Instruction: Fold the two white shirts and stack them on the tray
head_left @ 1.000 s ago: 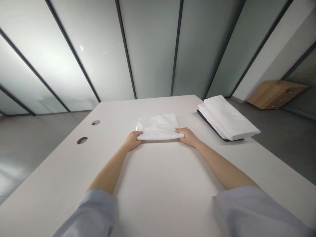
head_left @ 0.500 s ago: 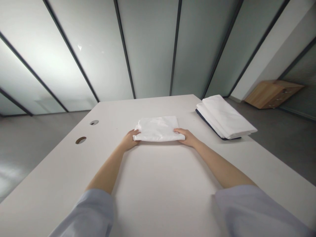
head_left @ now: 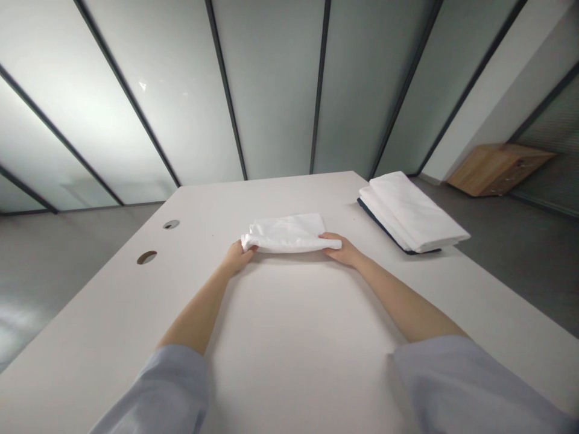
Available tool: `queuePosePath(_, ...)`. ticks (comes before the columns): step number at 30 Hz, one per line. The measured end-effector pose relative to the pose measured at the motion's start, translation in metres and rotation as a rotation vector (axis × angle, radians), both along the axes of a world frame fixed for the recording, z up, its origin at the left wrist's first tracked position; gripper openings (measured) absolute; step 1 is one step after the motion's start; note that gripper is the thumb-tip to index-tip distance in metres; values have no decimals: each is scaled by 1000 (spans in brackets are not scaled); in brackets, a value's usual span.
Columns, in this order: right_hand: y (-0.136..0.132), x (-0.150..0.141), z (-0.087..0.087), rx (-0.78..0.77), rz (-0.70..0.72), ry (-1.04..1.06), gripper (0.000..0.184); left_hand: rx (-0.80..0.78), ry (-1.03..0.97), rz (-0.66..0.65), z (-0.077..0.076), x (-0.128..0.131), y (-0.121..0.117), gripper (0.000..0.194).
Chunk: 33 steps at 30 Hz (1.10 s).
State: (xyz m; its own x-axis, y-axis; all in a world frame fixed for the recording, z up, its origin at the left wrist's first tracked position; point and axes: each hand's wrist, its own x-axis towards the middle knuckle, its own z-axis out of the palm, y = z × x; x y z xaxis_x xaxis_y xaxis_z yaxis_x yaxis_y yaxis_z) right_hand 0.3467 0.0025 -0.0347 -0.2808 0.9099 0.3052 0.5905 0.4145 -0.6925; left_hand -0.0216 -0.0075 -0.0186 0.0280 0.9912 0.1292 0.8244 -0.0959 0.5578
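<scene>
A folded white cloth (head_left: 287, 232) lies on the white table (head_left: 294, 337), in front of me at mid-distance. My left hand (head_left: 236, 258) grips its near left corner, fingers curled under the edge. My right hand (head_left: 341, 249) grips the near right corner the same way. The near edge of the cloth is raised off the table between both hands, while its far edge rests on the surface.
A stack of folded white cloths on a dark one (head_left: 409, 211) sits at the table's far right. Two round cable holes (head_left: 147, 257) are at the left. A wooden cabinet (head_left: 497, 169) stands on the floor at the right, by the glass wall.
Both hands have lifted the near edge of the folded cloth off the table; before it lay flat with the hands at its corners.
</scene>
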Motion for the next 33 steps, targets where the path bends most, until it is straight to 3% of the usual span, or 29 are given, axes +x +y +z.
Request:
queuePosePath(4, -1, -1, 7, -60, -31, -33, 23, 32, -19, 9, 3, 2, -1, 36)
queuePosePath(9, -2, -5, 13, -59, -124, -7, 31, 17, -20, 79, 4, 3, 1, 49)
queuePosePath(15, 0, -6, 15, -102, -159, -64, 33, 20, -62, 88, 1, 4, 4, 49)
queuePosePath(21, 5, -10, 9, -108, -233, -109, 33, 12, 39, 127, 1, 8, 6, 45)
queuePosePath(26, 6, -12, 2, -85, -335, -199, 58, 11, 97, 238, 0, 16, 4, 41)
queuePosePath(29, 4, -11, 0, 37, -375, -291, 62, 118, 103, 240, 2, 18, -1, 46)
queuePosePath(33, 0, -13, 8, 219, -360, -373, 58, 383, 185, 169, 14, 20, -9, 54)
